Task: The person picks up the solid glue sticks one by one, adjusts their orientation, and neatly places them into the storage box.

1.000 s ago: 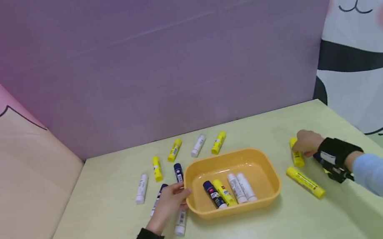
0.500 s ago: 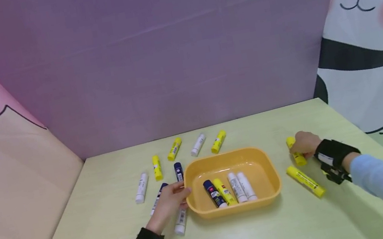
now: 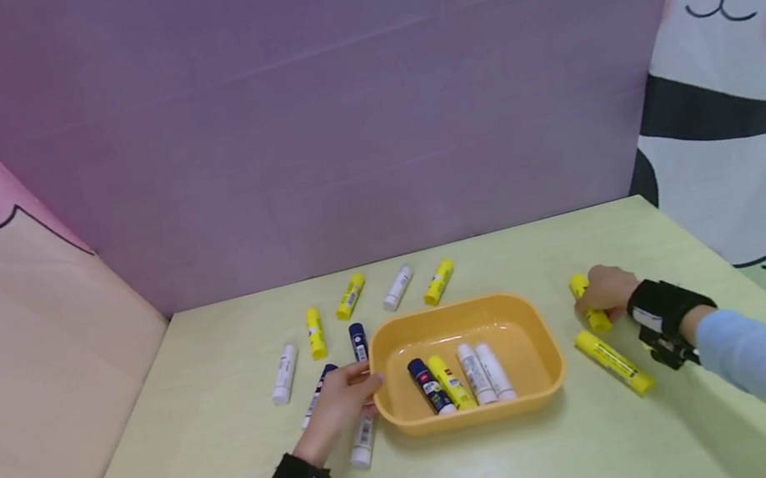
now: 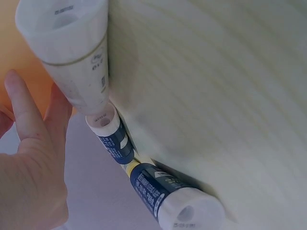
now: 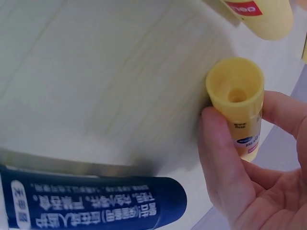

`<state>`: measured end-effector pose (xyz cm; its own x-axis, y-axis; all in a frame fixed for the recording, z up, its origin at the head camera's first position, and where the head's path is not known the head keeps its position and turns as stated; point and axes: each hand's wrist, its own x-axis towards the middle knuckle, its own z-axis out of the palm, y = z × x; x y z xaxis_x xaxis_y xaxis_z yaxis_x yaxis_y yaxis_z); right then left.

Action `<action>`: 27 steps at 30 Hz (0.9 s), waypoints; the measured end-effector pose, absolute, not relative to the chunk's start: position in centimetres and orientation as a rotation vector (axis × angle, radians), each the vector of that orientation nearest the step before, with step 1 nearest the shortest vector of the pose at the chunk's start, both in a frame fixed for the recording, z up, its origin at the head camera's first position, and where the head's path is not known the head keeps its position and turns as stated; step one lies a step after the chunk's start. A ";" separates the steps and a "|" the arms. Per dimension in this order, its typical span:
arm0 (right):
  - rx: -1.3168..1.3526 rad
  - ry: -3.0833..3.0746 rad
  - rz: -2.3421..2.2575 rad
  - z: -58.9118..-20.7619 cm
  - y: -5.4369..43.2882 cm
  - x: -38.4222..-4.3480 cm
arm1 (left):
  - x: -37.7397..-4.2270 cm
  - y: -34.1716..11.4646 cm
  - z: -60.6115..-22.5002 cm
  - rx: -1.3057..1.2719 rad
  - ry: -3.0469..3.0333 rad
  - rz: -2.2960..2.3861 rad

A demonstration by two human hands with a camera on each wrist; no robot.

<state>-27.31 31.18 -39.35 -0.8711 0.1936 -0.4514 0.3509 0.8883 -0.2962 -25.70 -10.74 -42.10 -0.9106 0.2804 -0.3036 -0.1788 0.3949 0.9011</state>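
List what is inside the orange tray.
From left to right, the tray holds a navy stick, a yellow stick and two white sticks. Whatever is directly beneath them is covered and cannot be seen.

The place looks like a screened-off setting, the kind of building unclear: behind the pale table stands a plain purple backdrop, to the table's left a pink-and-cream cartoon panel, to the table's right a panda-printed panel.
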 end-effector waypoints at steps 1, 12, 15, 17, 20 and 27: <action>0.402 2.639 -0.526 -39.3 31.2 -27.3 | -25.7 -10.7 -42.1 0.088 2.252 1.524; 0.407 2.647 -0.536 -39.3 31.0 -27.2 | -25.7 -10.8 -42.1 0.069 2.258 1.509; 0.409 2.647 -0.544 -39.2 31.0 -27.3 | -25.8 -10.8 -42.2 0.080 2.255 1.517; 0.404 2.653 -0.547 -39.2 31.1 -27.5 | -25.8 -10.8 -42.2 0.083 2.251 1.519; 0.412 2.656 -0.552 -39.4 31.3 -27.8 | -25.8 -10.9 -42.1 0.081 2.244 1.521; 0.424 2.647 -0.618 -39.1 31.4 -27.9 | -25.7 -10.8 -42.1 0.079 2.238 1.521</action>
